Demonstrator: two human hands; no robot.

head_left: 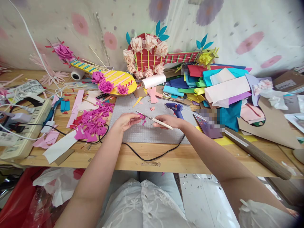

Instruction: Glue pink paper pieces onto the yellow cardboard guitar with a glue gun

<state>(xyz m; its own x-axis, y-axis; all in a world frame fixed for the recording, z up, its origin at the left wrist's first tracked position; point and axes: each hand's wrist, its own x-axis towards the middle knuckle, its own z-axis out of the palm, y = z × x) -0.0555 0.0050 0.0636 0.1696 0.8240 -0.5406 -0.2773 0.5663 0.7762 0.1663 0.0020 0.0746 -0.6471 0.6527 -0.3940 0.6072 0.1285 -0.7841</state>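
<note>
My left hand [129, 121] pinches a small magenta paper piece [142, 117] above the grey cutting mat [133, 136]. In my right hand [168, 121] is a pair of scissors [161, 123] with white handles, their blades pointing left at the paper piece. A few magenta scraps hang or lie just under the blades. Left of my left hand is a heap of cut magenta paper pieces [91, 122]. A blue glue gun [175, 109] rests on the mat just beyond my right hand, its black cord [147, 160] looping along the table front.
Behind the mat lie a yellow paper guitar [118, 79] with magenta flowers and a red one [147, 52] with pale pink flowers. Coloured paper [225, 85] piles up at right, near a phone [209, 125] and a wooden stick [258, 153]. A power strip [26, 129] sits at left.
</note>
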